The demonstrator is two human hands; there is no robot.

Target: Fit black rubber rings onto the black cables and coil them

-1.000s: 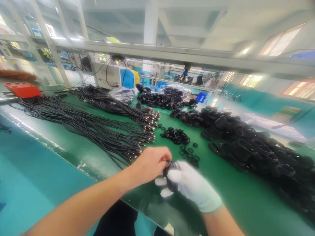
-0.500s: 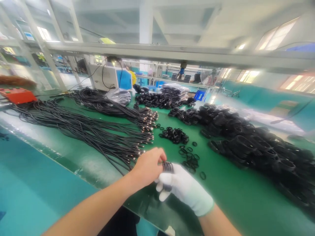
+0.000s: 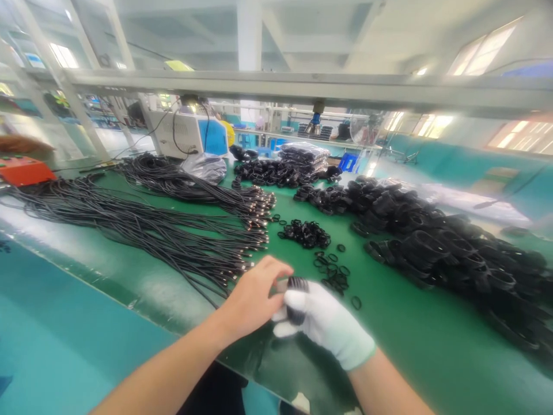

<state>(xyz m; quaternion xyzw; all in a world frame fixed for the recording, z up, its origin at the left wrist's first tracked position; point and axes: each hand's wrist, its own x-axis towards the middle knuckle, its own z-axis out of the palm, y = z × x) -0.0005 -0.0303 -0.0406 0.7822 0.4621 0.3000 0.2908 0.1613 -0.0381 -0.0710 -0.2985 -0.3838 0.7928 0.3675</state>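
My right hand [image 3: 322,320], in a white glove, is curled around a stack of black rings [image 3: 297,283]. The rings sit around the gloved fingers, and more black shows below the thumb. Bare and bent, my left hand [image 3: 254,297] meets the gloved fingertips just left of the stack. Its thumb and forefinger close in there; what lies between them is partly hidden. Beyond the hands, loose black rings [image 3: 334,275] lie scattered on the green table, with a denser pile of small black rings [image 3: 306,234] behind them.
Black cables [image 3: 142,225] with metal-tipped ends spread across the left of the table [image 3: 415,340]. A large heap of black bands [image 3: 436,248] covers the right side. At the back stand a white and blue machine [image 3: 190,135] and clear-bagged stacks [image 3: 302,154]. An orange box [image 3: 26,171] sits far left.
My left fingers have spread a little and now reach about the gloved fingertips. The stack of rings has turned slightly in my right hand. The camera view has shifted a little.
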